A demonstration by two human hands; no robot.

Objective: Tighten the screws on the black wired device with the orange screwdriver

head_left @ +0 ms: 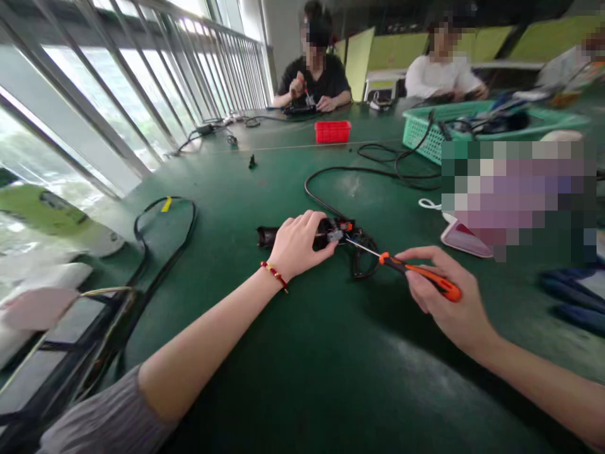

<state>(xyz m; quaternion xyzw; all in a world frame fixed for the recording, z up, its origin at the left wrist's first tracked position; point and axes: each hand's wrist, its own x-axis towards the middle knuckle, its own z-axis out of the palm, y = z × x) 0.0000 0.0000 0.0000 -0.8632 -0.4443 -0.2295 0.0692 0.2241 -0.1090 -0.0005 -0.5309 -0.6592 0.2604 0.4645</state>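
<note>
At green table (227,195), black device (335,235), orange screwdriver (395,262)

Device (268,237) partly behind left fingers (316,222)

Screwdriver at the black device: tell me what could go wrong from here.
The screwdriver, held in the right hand, has its tip close to the left thumb; a slip might jab it. The left hand grips the black device on the bare tabletop, so it could perhaps roll or shift under pressure. The black cord running up to the device might tug it if snagged.
</note>
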